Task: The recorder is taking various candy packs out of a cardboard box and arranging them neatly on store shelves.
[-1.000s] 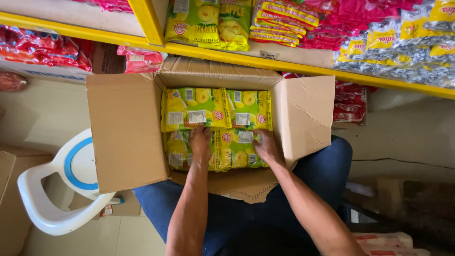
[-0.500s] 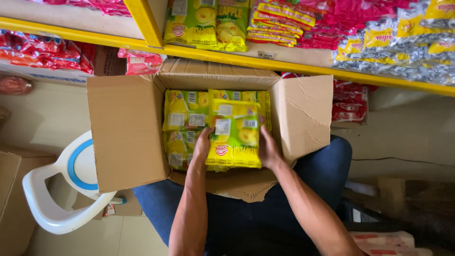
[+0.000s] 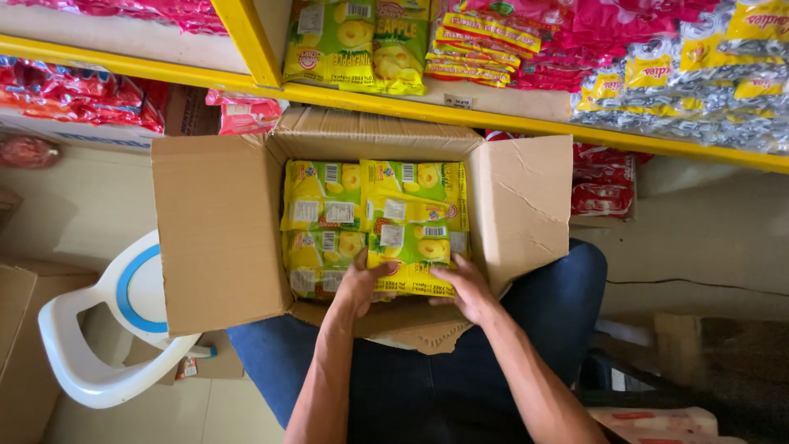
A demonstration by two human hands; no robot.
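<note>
Both hands gripped one bundle of yellow-green snack packs inside the open box.
The left hand (image 3: 362, 284) and right hand (image 3: 464, 288) clasped the bundle (image 3: 415, 247) by its near edge, tilted up above the other packs (image 3: 322, 197); the cardboard box (image 3: 218, 230) on the lap looked nearly full.

Both bare forearms reach forward from the lower edge, converging; the left hand (image 3: 362, 284) curls palm-inward, fingers bent in a grip; the right hand (image 3: 467, 288) mirrors it, fingers spread, thumb forward.
</note>
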